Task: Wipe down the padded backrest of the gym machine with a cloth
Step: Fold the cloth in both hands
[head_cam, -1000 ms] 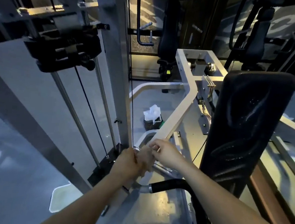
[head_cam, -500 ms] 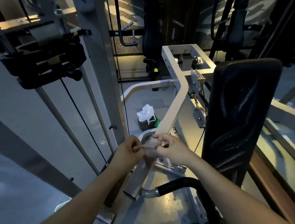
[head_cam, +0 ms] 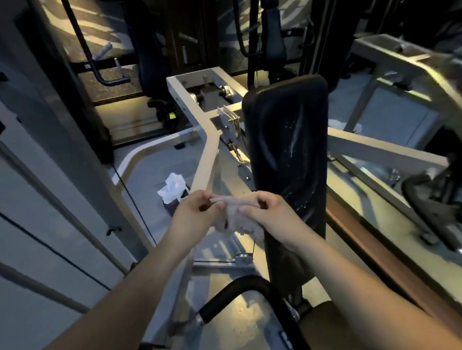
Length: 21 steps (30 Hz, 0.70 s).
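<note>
— What's at far left?
— A crumpled white bag on the gym floor.
— And the hands?
— The left hand pinches one end of a pale cloth, and the right hand pinches the other (fabric bunched between them).
— The pad?
— The black backrest stands upright at right, streaked, with the cloth before its lower edge.

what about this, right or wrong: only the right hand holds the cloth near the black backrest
Wrong: the head view shows both hands, left hand and right hand, pinching the cloth near the black backrest.
</note>
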Each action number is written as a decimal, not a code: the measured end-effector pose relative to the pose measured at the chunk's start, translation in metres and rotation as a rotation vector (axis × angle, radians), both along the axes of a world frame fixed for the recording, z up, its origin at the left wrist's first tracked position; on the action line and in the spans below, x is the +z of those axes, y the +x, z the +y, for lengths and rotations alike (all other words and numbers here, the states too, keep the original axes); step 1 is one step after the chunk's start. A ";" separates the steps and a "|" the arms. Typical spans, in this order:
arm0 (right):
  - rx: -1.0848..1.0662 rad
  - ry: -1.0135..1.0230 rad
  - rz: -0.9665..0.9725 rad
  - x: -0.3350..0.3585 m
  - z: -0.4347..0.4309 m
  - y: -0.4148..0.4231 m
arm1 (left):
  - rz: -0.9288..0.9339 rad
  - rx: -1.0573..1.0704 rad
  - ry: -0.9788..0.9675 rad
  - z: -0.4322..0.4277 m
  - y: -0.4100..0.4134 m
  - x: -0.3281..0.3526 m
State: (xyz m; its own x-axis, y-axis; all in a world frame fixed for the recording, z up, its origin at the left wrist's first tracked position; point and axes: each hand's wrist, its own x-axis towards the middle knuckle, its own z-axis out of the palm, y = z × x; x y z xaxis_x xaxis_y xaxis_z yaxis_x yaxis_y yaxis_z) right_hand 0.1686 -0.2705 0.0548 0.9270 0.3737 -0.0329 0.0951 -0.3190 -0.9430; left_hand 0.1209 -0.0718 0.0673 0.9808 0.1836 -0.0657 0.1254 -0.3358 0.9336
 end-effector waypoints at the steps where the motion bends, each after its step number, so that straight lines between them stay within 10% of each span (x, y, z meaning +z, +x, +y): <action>1: -0.024 0.007 -0.004 0.002 -0.015 0.006 | -0.003 0.019 0.021 -0.011 0.012 0.001; 21: -0.445 0.201 -0.198 0.097 -0.181 0.228 | -0.202 0.253 0.496 -0.158 0.168 0.116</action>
State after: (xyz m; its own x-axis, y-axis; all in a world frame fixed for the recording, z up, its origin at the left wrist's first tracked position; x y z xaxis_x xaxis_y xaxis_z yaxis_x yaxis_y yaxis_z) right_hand 0.3963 -0.4513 0.1518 0.9786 -0.0769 0.1908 0.1742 -0.1840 -0.9674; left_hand 0.2888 -0.2300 0.1830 0.8864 0.3747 0.2717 0.0945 -0.7212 0.6863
